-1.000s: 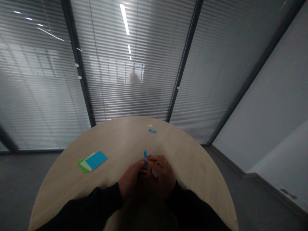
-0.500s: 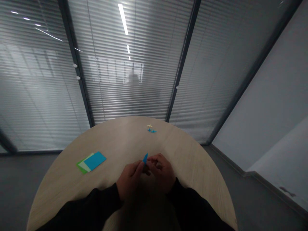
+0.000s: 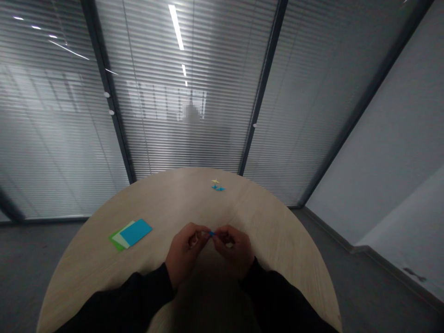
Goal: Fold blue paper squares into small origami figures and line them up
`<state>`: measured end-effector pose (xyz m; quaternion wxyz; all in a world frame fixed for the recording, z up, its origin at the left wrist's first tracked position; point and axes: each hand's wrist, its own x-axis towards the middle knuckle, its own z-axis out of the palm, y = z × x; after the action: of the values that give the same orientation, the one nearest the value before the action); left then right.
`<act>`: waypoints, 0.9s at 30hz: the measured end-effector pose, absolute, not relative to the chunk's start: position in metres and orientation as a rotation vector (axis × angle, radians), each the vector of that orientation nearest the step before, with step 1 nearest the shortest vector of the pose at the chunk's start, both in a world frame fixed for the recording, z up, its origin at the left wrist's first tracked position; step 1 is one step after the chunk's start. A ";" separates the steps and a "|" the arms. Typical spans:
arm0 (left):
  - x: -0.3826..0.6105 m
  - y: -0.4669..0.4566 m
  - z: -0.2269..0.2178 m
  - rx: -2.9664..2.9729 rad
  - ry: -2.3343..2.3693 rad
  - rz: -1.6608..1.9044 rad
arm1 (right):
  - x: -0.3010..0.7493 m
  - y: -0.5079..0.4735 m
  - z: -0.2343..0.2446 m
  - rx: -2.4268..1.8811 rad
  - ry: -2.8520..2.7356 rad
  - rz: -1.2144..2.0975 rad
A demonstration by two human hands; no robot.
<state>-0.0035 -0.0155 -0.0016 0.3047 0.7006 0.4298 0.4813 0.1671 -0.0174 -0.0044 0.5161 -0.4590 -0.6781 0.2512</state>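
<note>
Between my fingertips, near the middle of the table, is a small piece of folded blue paper [image 3: 212, 233], mostly covered by the fingers. My left hand [image 3: 185, 252] pinches its left end between thumb and forefinger. From the other side my right hand [image 3: 236, 249] pinches the right end, its remaining fingers curled in. Both hands are closed and nearly touch at the paper. Farther back on the table lie two small folded blue paper figures [image 3: 220, 188] beside a yellow folded paper figure [image 3: 215, 181].
On the left of the round wooden table [image 3: 166, 199] lies a small overlapping stack of paper: a blue sheet [image 3: 136, 232] on top, a pale green sheet [image 3: 120, 238] and a brighter green sheet [image 3: 115, 242] beneath. Glass panels with blinds [image 3: 194, 148] stand behind the table.
The blue paper stood up as a point between the fingers before; now it lies lower and is mostly hidden. My left hand has turned so its forefinger reaches over to the paper.
</note>
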 end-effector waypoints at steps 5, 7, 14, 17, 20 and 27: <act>-0.002 -0.016 -0.003 1.790 1.050 1.242 | 0.164 -0.017 -0.012 -1.005 -1.509 0.848; -0.002 -0.016 -0.003 1.774 1.045 1.263 | 0.164 -0.018 -0.012 -0.961 -1.497 0.903; -0.005 -0.017 -0.004 1.770 1.092 1.321 | 0.164 -0.024 0.000 -0.968 -1.591 0.705; -0.006 -0.017 -0.002 1.780 1.081 1.345 | 0.164 -0.026 0.002 -0.968 -1.568 0.719; -0.006 -0.019 0.001 1.750 1.065 1.341 | 0.162 -0.027 0.002 -0.978 -1.522 0.787; -0.001 -0.023 0.002 1.721 1.139 1.334 | 0.158 -0.026 -0.007 -0.996 -1.455 0.788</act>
<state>-0.0005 -0.0233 0.0020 0.3355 0.6598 0.4366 0.5113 0.1581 -0.0257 -0.0067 0.5690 -0.4242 -0.6194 0.3356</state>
